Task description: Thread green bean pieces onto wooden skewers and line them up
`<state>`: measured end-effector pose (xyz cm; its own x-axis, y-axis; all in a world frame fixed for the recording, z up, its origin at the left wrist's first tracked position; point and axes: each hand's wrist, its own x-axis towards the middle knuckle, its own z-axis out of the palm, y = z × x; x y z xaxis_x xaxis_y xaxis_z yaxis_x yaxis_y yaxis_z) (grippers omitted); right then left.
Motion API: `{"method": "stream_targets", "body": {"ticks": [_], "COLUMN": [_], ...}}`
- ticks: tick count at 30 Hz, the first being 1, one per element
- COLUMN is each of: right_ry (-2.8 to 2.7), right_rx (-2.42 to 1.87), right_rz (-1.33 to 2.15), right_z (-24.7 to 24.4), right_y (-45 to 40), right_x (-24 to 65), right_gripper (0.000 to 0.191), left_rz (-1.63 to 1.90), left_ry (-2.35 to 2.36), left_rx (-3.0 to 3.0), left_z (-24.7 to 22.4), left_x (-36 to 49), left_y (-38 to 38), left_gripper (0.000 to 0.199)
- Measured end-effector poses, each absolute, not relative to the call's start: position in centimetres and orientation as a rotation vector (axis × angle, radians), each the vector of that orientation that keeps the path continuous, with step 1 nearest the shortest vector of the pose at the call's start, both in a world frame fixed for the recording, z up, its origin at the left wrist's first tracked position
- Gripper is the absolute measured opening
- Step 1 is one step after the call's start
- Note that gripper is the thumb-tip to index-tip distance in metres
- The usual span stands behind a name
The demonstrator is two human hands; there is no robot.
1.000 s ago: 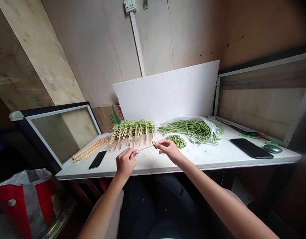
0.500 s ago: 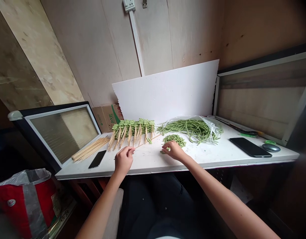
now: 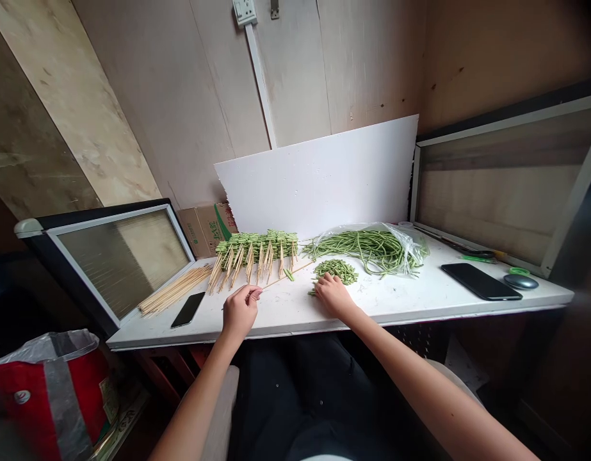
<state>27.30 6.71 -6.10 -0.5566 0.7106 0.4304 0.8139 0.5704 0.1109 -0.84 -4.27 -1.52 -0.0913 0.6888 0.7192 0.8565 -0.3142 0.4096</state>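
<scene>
My left hand pinches one end of a thin wooden skewer, which slants up to the right above the white table. Green bean pieces sit partway along it. My right hand is at the near side of a pile of short cut green pieces, fingers bent down into its edge; what the fingertips hold is hidden. Behind my left hand, several loaded skewers lie stacked, green ends toward the wall. Long green beans lie in a clear plastic bag behind the pile.
Bare skewers and a phone lie at the left of the table. A larger black phone and a grey oval object are at the right. A white board stands behind; a red bag is lower left.
My right hand has moved slightly down onto the near edge of the cut pile, its fingers now bent downward. My left hand holds the skewer almost as before. The view has shifted slightly.
</scene>
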Motion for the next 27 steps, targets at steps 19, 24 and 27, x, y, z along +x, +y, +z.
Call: {"method": "stream_targets", "body": {"ticks": [19, 24, 27], "right_ry": [-2.456, -2.454, -2.448], "right_rx": [-1.345, -1.356, -1.35], "right_rz": [-0.299, -0.329, -0.365], "right_z": [-5.8, -6.4, -6.8], "right_y": [6.4, 6.9, 7.1], "right_x": [27.2, 27.3, 27.4], "right_gripper": [0.023, 0.024, 0.026], "left_rz": [-1.385, -1.373, -1.351], "left_ry": [-1.669, -1.675, -1.691], "left_rx": [-2.047, -2.073, -2.075], "left_z": [-1.5, -1.4, -1.5], "left_x": [-1.0, -1.2, -1.1], "left_y": [-4.3, -4.2, -4.2], "left_gripper": [0.021, 0.023, 0.026]}}
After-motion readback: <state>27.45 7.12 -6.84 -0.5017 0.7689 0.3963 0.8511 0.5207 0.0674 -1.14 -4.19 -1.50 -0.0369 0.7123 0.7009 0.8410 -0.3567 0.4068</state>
